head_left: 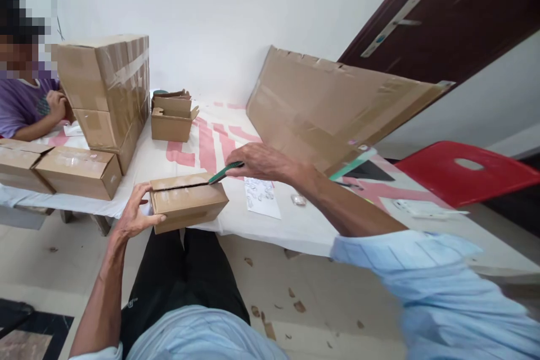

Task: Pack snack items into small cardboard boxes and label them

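Observation:
A small closed cardboard box (189,202) lies at the table's front edge, a dark seam running along its top. My left hand (137,211) grips its left end, thumb on the near side and fingers over the far upper edge. In my right hand (257,160) is a green-handled box cutter (223,173), its tip at the right part of the seam. How much blade shows I cannot make out. Just right of the box is a white sheet with drawings (262,198), and beyond it a small clear packet (298,200).
Taped boxes (122,84) are stacked at left, with closed boxes (80,171) before them and an open box (172,118) beside. A large cardboard sheet (312,101) leans at the back. A red chair (472,171) stands right. Another person (29,101) sits at far left.

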Available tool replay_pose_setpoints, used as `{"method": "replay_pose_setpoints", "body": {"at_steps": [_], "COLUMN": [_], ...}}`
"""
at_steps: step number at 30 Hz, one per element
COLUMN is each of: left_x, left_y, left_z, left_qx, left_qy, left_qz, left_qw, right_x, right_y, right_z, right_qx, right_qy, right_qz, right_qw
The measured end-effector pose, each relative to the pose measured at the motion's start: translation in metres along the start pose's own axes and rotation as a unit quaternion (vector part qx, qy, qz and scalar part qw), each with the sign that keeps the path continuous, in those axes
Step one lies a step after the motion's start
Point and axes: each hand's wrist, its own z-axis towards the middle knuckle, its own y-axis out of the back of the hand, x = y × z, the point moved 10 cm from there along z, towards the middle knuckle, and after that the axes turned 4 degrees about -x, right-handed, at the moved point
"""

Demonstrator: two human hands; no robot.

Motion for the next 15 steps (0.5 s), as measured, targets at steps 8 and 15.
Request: {"method": "replay_pose_setpoints", "body": {"at_steps": [8, 15], "left_x": [-0.001, -0.003], "left_y": [0.007, 0.007], "left_z": [0.009, 0.021], "left_qx": [0.048, 0.071], "left_qy": [0.018, 0.020], "left_qz": [0.006, -0.002], "left_qw": [0.999, 0.997], "right_x": [-0.077, -0.097], "right_y": [0.012, -0.146], "right_z": [-0.075, -0.137], "right_qx": [-0.139, -0.134], "right_qy": [-0.163, -0.303], "right_qz": [0.050, 0.005], "right_qw": [0.976, 0.944]}}
